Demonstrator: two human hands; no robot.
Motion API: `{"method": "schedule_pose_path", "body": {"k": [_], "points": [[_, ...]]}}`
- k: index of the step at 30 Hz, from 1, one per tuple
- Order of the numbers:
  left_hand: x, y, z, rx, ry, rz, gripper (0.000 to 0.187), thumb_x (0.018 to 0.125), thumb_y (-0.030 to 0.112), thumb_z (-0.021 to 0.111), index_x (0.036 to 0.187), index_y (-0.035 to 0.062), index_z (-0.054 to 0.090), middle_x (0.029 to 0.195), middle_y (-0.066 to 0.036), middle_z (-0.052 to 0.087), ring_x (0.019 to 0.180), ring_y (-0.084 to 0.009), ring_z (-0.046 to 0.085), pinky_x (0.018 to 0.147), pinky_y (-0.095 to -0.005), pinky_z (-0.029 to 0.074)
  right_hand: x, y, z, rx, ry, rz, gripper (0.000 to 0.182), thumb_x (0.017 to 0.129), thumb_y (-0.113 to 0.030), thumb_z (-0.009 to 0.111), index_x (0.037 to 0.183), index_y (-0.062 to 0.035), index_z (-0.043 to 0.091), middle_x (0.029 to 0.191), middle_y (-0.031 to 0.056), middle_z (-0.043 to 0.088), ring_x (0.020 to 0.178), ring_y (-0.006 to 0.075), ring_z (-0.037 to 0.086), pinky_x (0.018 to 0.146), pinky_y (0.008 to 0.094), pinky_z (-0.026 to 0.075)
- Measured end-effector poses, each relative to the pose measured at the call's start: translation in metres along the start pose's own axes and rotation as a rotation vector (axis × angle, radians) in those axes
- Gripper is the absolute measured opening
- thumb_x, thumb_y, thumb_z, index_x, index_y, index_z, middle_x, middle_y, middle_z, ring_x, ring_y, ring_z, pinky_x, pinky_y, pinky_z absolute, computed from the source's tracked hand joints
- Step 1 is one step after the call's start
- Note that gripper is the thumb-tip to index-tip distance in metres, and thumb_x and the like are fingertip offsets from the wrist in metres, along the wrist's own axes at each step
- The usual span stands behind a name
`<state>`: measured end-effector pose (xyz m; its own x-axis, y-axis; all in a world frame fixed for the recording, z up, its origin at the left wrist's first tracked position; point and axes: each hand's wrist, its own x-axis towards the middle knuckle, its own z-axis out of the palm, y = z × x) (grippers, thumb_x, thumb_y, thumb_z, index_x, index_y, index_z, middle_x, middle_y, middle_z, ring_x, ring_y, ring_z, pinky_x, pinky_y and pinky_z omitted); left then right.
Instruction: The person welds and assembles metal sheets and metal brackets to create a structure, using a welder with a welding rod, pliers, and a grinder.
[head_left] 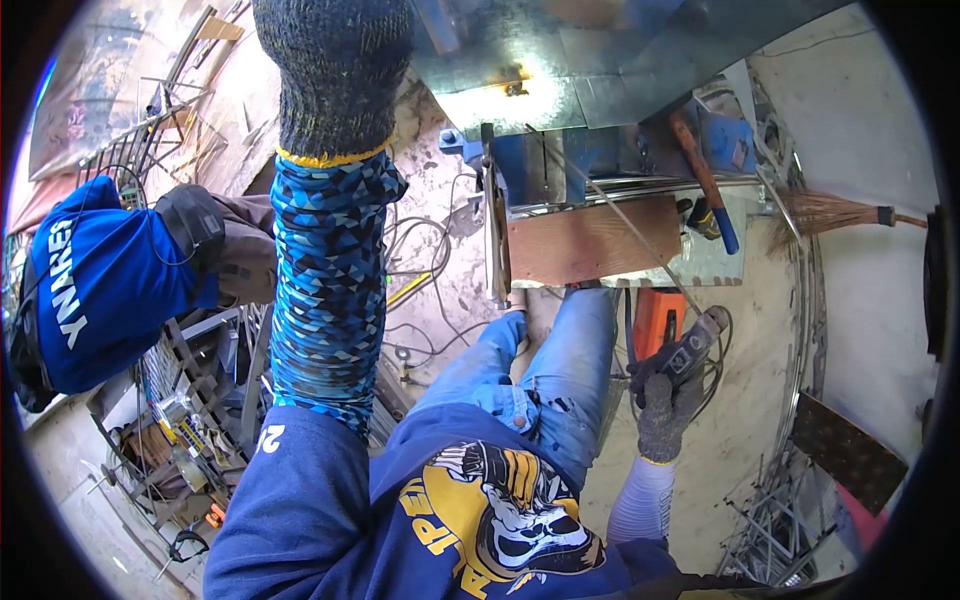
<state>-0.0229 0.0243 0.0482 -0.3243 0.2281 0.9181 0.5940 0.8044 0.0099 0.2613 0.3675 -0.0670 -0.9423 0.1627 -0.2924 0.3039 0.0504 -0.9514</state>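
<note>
My left hand (338,75), in a dark knitted glove with a yellow cuff, reaches to the top edge beside a large grey metal sheet (620,75); its fingers are hidden or out of view. In a grey glove, my right hand (668,412) is closed around a welding electrode holder (688,352). A long thin welding rod (630,228) runs from the holder up toward the sheet's lower edge. A bright patch with a small brown spot (516,88) shows on the sheet. A metal clamp (495,220) stands upright below that edge.
A brown board (590,240) and a blue-handled hammer (705,180) lie under the sheet. An orange box (658,322) sits near my right hand. Cables (435,245) cross the floor. Another person in a blue shirt (120,285) bends at left. A broom (835,212) is at right.
</note>
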Motion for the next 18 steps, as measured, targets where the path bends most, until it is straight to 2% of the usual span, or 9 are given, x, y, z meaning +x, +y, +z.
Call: {"method": "schedule_pose_path", "body": {"k": [2,3,8,11,14,17,18], "points": [[-0.002,-0.001,-0.001,0.032,-0.012,-0.009,0.025,0.093,0.011,0.049,0.097,-0.0033,0.07,0.097,-0.017,0.07,0.092,-0.0296,0.067,0.079,-0.038,0.054,0.0,-0.001,0.002,-0.006,0.004,-0.025,0.045,0.087,-0.039,0.069,0.108,-0.003,0.051,0.072,0.0019,0.058,0.055,0.0084,0.049,0.057,0.0258,0.046],[-0.005,-0.004,-0.001,0.064,-0.009,-0.015,0.025,0.093,0.01,0.049,0.096,-0.0031,0.07,0.097,-0.016,0.07,0.093,-0.0298,0.067,0.079,-0.0379,0.054,0.0,0.0,0.002,-0.006,0.003,-0.024,0.045,0.087,-0.039,0.069,0.108,-0.003,0.051,0.072,0.0019,0.058,0.055,0.0084,0.049,0.057,0.0258,0.046],[-0.003,-0.004,0.0,0.041,0.031,0.025,0.023,0.091,0.01,0.051,0.095,-0.002,0.07,0.097,-0.015,0.07,0.093,-0.0298,0.066,0.08,-0.038,0.054,-0.001,0.002,0.001,0.001,0.006,-0.033,0.046,0.087,-0.037,0.069,0.111,-0.0024,0.051,0.075,0.0029,0.059,0.057,0.0094,0.051,0.058,0.0263,0.047],[-0.003,-0.003,-0.003,0.172,-0.006,0.073,0.023,0.092,0.009,0.05,0.095,-0.0016,0.07,0.097,-0.015,0.07,0.092,-0.0297,0.066,0.08,-0.0386,0.053,-0.001,0.005,0.0,-0.019,0.013,-0.041,0.047,0.087,-0.037,0.07,0.112,-0.0022,0.051,0.075,0.0028,0.059,0.057,0.0096,0.052,0.058,0.0263,0.047],[-0.006,-0.007,-0.001,0.137,0.013,0.044,0.024,0.092,0.011,0.05,0.095,-0.0017,0.07,0.097,-0.016,0.07,0.092,-0.0294,0.066,0.079,-0.0391,0.053,-0.002,-0.001,0.001,-0.026,0.025,0.013,0.047,0.087,-0.04,0.069,0.105,0.0007,0.053,0.078,0.0067,0.062,0.064,0.0142,0.058,0.06,0.0288,0.048],[-0.009,-0.014,0.001,0.019,0.048,0.081,0.025,0.092,0.013,0.051,0.094,-0.0023,0.07,0.097,-0.016,0.07,0.093,-0.0295,0.066,0.08,-0.0388,0.053,-0.001,0.0,-0.001,-0.005,0.001,0.026,0.048,0.086,-0.04,0.069,0.105,0.0011,0.053,0.079,0.0072,0.063,0.065,0.0142,0.059,0.06,0.0282,0.048],[-0.01,-0.014,-0.001,0.004,0.03,0.035,0.026,0.092,0.014,0.051,0.095,-0.0026,0.07,0.098,-0.016,0.07,0.093,-0.0297,0.066,0.081,-0.0387,0.053,-0.001,0.002,-0.001,-0.004,0.001,0.026,0.048,0.086,-0.04,0.069,0.105,0.0011,0.053,0.079,0.0072,0.063,0.065,0.0142,0.059,0.06,0.0282,0.048]]}}
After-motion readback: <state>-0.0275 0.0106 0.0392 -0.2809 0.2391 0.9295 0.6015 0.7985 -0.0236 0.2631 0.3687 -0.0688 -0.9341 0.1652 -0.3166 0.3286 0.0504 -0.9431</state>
